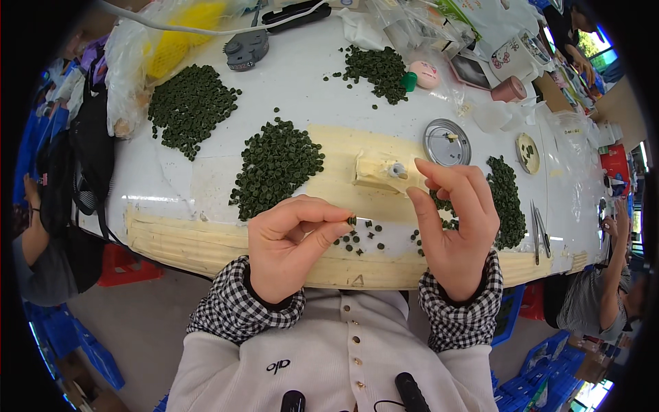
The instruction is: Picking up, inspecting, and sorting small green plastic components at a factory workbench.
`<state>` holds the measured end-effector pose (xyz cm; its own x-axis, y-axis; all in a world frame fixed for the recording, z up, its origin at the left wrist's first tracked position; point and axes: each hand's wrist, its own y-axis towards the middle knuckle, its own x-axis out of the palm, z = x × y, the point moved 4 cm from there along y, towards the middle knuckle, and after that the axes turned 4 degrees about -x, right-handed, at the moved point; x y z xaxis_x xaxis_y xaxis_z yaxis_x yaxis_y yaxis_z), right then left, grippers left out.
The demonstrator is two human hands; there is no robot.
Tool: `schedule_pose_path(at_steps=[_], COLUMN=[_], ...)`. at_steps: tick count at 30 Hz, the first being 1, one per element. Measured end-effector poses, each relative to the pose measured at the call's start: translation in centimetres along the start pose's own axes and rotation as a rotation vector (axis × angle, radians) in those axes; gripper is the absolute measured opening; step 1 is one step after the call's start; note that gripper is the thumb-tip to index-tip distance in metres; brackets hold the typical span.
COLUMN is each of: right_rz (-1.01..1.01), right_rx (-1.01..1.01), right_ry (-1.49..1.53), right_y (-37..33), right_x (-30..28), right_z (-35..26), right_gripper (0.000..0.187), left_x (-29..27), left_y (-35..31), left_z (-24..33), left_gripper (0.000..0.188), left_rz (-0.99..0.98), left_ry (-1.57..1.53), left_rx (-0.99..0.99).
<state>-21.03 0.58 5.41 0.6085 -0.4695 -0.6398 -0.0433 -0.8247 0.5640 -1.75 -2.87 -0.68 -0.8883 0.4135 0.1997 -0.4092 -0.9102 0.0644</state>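
Between thumb and forefinger, my left hand (292, 240) pinches a small dark green round part (352, 221) above the table's near side. My right hand (456, 223) is raised with thumb and forefinger apart, and nothing shows between them. Just left of its fingertips stands a block wrapped in cream tape (371, 169), with a small grey-white tip (397, 169) on it. Several loose dark green parts (356, 239) lie scattered between my hands. A large pile of the same parts (278, 165) sits beyond my left hand; another pile (506, 206) lies right of my right hand.
Further piles (191, 106) (376, 71) lie at the far left and far middle. A round metal lid (447, 142), tweezers (537, 230) and a small yellowish dish (528, 152) are on the right. Cream tape (192, 237) lines the table's near edge. Other people sit at both sides.
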Motion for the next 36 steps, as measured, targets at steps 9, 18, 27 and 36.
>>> schedule_pose_path(at_steps=[9,18,27,36], right_rz=[0.001,-0.181,-0.247,-0.222], right_rx=[-0.012,-0.158,-0.121,-0.122], right_ry=[-0.036,0.502,0.490,0.511], right_y=[0.5,0.7,0.4,0.3], right_x=[0.4,0.8,1.3,1.3], right_z=[0.7,-1.7,-1.7,-1.6], right_gripper=[0.019,0.009,0.012,0.010], left_x=[0.1,0.5,0.6,0.6], left_y=[0.0,0.1,0.2,0.1], left_z=[-0.1,0.3,0.4,0.4], left_gripper=[0.018,0.016,0.014,0.014], left_rz=[-0.029,-0.086,-0.101,-0.087], left_ry=[0.003,-0.002,-0.001,-0.010], left_rx=[0.005,-0.015,-0.007,-0.019])
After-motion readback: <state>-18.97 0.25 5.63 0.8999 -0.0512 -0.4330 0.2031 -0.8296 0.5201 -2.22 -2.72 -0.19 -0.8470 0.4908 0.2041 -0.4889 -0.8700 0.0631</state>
